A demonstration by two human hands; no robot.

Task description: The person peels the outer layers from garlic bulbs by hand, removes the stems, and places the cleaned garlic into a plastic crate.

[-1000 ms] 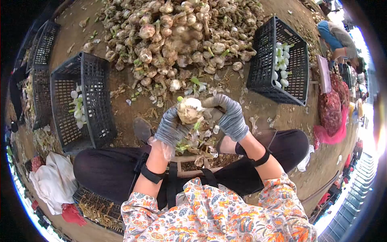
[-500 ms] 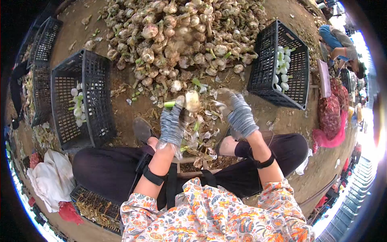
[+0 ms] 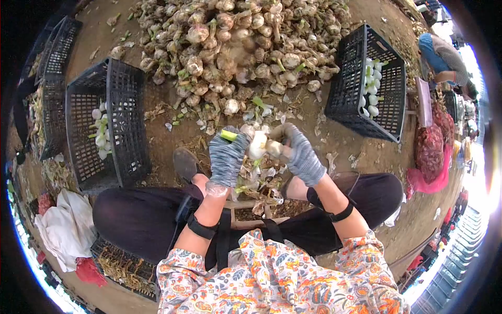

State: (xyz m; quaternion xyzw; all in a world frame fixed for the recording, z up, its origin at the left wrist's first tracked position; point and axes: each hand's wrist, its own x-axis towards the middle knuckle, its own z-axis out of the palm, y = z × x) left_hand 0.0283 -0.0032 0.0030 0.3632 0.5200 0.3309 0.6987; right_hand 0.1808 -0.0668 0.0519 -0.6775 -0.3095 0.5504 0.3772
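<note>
My left hand point(image 3: 228, 157), in a grey knitted glove, is closed around the stem of a garlic bulb point(image 3: 258, 146). The cut green stem end sticks out at the left side of the fist, and the pale bulb faces right. From the other side my right hand point(image 3: 304, 157), gloved alike, has its fingers bent against the bulb's outer skin. Its fingertips are partly smeared by motion. Below both hands, loose papery garlic skins point(image 3: 256, 183) litter the ground between my feet.
A large heap of unpeeled garlic point(image 3: 209, 57) lies ahead. Black crates with white peeled bulbs stand at the left point(image 3: 125, 125) and right point(image 3: 389, 89). Red net sacks point(image 3: 431, 152) lie far right, near a bent-over person point(image 3: 444, 60). A white sack point(image 3: 65, 227) rests at left.
My right hand has moved left and in to the bulb, its fingers now against the skin. The left hand has turned slightly and shifted right with the garlic. The view has shifted slightly.
</note>
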